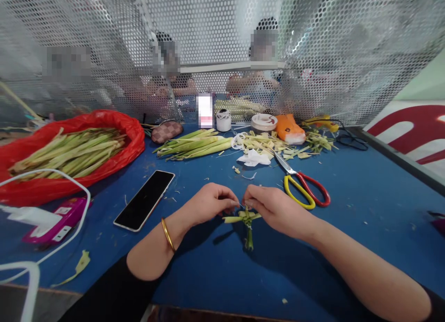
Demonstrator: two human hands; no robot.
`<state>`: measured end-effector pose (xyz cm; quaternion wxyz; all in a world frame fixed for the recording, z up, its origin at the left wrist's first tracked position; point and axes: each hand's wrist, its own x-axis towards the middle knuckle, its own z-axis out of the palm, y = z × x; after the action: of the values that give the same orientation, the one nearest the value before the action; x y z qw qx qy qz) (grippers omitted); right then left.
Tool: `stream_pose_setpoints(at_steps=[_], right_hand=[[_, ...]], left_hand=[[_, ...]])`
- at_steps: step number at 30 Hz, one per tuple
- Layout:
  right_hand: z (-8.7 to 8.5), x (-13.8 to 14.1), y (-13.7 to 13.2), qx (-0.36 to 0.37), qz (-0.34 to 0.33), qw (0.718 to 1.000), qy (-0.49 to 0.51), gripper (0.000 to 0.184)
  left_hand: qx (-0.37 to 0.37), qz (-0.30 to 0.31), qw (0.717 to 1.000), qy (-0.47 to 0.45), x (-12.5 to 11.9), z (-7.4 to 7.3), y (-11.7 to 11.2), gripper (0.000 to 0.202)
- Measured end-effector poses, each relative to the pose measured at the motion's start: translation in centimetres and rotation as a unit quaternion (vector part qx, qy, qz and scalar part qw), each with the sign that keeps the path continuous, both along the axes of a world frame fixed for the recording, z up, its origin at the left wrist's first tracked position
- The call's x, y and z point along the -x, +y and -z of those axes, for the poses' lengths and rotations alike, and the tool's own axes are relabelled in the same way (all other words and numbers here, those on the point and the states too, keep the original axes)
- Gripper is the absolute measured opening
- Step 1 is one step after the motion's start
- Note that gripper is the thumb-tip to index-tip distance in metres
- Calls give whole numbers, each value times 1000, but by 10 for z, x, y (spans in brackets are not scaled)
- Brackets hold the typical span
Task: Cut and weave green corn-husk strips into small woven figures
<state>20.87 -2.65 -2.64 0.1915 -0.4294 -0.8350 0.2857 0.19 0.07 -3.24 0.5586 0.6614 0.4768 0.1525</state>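
Clearly, in the head view, the weak spot is a cross-shaped leaf bundle (247,217), which sits midway between the left and right edges of the blue surface (208,275), nearer the near edge than the far one, its stalk pointing at the near edge. The right hand (274,206) pinches its upper end between curled fingertips; the left hand (219,203) brings thumb and forefinger together just beside it, seemingly on a fine strand, though I cannot tell whether they grip anything. Should the right pinch slacken, the knotted middle could twist or work loose, since nothing else visibly steadies the stalk. A hard tug by the left fingers might snap so thin a strand or split the leaf. Pale scraps lie about, so a dropped strand would be easily lost among them. Red-and-yellow scissors (295,173) lie just beyond the right hand, toward the far right corner, where a careless knuckle could knock them. Toward the left edge, a smartphone (144,201) lies near the left forearm, and a sweeping elbow might snag the white cable (81,192) at the near left corner.
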Motion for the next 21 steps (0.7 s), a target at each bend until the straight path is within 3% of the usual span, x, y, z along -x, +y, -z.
stream_pose_setpoints(at_steps=[4,10,16,21], right_hand=[[6,1,5,58,25,991,117,15],[15,7,9,169,47,935,308,18],[19,10,9,212,25,904,370,22],[26,14,7,192,14,904,383,19]], left_hand=[[19,-44,997,-65,-2,-6,-2,18],[18,-131,982,-132,-3,-7,-5,17],[-57,-154,979,-121,-4,-9,-9,16],[-149,-145,973,-105,-4,-16,-14,12]])
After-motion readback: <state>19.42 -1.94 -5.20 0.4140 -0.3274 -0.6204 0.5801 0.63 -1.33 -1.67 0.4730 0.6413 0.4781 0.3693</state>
